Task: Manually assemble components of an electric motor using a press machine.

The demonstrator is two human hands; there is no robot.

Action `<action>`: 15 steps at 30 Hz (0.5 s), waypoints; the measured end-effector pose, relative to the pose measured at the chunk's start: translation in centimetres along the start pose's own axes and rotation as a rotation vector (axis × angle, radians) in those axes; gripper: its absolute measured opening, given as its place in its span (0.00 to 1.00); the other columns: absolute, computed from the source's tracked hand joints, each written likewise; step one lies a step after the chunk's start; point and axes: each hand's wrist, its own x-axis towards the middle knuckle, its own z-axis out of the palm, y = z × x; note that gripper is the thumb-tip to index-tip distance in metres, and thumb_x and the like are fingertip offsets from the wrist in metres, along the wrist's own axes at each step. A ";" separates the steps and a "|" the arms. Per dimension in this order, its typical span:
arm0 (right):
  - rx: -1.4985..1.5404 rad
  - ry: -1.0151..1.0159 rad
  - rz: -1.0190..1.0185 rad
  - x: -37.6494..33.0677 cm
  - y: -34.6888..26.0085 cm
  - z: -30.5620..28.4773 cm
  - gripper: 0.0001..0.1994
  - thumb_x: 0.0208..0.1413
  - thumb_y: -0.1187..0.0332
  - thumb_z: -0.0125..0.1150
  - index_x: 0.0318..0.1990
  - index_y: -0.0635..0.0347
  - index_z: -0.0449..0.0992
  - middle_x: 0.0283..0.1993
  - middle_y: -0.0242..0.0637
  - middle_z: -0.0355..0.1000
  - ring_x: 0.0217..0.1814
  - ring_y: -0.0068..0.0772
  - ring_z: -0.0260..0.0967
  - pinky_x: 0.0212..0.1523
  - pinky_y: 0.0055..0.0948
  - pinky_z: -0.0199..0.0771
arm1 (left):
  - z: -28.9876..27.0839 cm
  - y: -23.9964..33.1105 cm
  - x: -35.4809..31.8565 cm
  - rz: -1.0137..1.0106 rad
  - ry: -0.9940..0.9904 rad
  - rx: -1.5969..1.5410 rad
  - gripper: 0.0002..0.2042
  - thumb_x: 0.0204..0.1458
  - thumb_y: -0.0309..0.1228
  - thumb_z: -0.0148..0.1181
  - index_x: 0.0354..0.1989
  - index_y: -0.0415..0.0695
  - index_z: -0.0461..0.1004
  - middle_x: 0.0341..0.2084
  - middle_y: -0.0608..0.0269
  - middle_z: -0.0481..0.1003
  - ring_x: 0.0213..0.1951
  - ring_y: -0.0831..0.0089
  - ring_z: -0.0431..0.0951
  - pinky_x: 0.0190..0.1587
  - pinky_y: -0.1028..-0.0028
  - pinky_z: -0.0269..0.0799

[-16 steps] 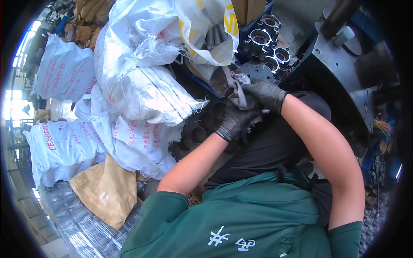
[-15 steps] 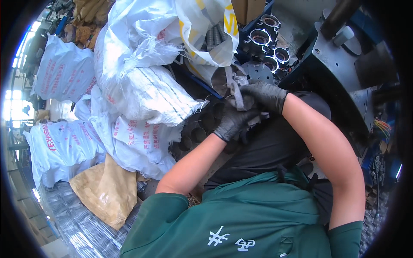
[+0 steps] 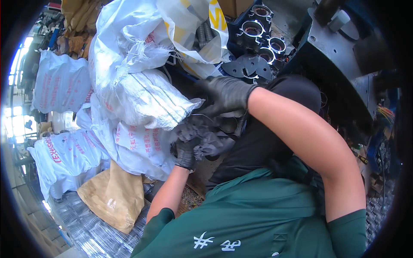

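My left hand [image 3: 186, 154], in a black glove, is closed around a crumpled grey sheet [image 3: 211, 139], thin like cloth or film; I cannot tell which. It is low beside a white woven sack [image 3: 157, 96]. My right hand [image 3: 228, 92], also gloved in black, reaches left over my knee, by the sack's frayed end. Its fingers are blurred against the dark background, so their grip does not show. Past it, a white and yellow plastic bag [image 3: 217, 21] holds a stack of grey parts [image 3: 205, 34]. Flat dark plates with holes [image 3: 251, 66] lie just beyond the right hand.
Several round metal housings [image 3: 252, 29] stand at the far side. A heavy metal machine table [image 3: 333, 47] juts in at the right. More white sacks [image 3: 64, 84] and a brown paper bag [image 3: 114, 198] sit on the left, above clear-wrapped goods [image 3: 92, 232].
My left hand has moved left and nearer my body with the crumpled grey sheet. My right hand has come apart from it and shifted left, toward the white sack.
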 end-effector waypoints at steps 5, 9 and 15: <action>0.057 -0.062 0.065 5.2 -3.4 1.0 0.40 0.55 0.57 0.71 0.73 0.56 0.62 0.48 0.57 0.80 0.52 0.59 0.79 0.55 0.50 0.78 | -3.7 4.8 4.4 0.279 0.121 0.178 0.16 0.60 0.28 0.62 0.55 0.34 0.78 0.50 0.55 0.80 0.48 0.61 0.80 0.54 0.63 0.78; 0.127 0.270 0.010 7.9 -5.3 -0.2 0.25 0.62 0.61 0.63 0.64 0.57 0.68 0.47 0.54 0.81 0.51 0.59 0.79 0.54 0.52 0.78 | -5.0 11.0 13.1 0.597 0.325 0.623 0.19 0.66 0.33 0.56 0.60 0.34 0.74 0.60 0.53 0.75 0.60 0.60 0.75 0.62 0.61 0.73; 0.231 0.414 -0.042 8.2 -7.1 -1.6 0.15 0.65 0.62 0.60 0.56 0.56 0.75 0.44 0.53 0.81 0.48 0.57 0.80 0.53 0.50 0.78 | -4.0 18.8 22.9 0.755 0.587 1.278 0.25 0.70 0.37 0.52 0.71 0.38 0.66 0.67 0.53 0.70 0.68 0.58 0.70 0.70 0.60 0.67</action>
